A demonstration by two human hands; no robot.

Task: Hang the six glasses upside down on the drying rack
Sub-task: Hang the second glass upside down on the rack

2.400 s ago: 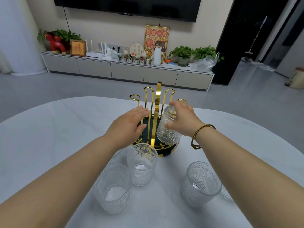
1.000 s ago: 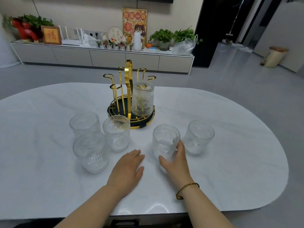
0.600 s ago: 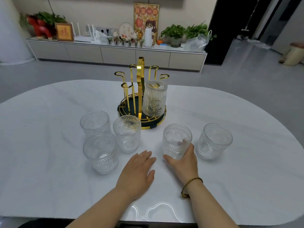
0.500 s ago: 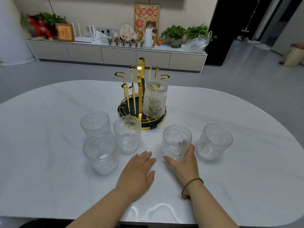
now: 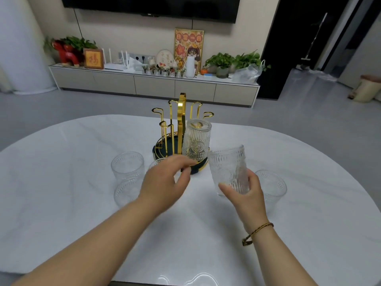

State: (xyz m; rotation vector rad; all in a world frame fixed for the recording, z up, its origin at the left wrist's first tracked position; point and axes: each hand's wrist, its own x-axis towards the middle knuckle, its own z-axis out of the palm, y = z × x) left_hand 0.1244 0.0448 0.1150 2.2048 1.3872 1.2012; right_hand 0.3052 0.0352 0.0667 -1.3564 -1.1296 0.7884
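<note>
A gold drying rack (image 5: 181,112) on a dark round base stands mid-table. One embossed glass (image 5: 196,141) hangs upside down on its right side. My right hand (image 5: 246,195) grips another glass (image 5: 228,168), lifted off the table just right of the rack's base, mouth still up. My left hand (image 5: 165,180) hovers in front of the rack, fingers loosely apart, holding nothing. Two glasses stand at the left, one behind (image 5: 127,165) and one in front (image 5: 125,191). A third (image 5: 156,163) is mostly hidden behind my left hand. Another glass (image 5: 272,184) stands at the right.
The white marble table (image 5: 309,193) curves away at the far and right edges. Beyond it are a grey floor and a low TV cabinet (image 5: 154,83) with plants and ornaments.
My right hand has lifted the glass off the table and toward the rack. My left hand has risen from the tabletop toward the rack's front. The camera has tilted up.
</note>
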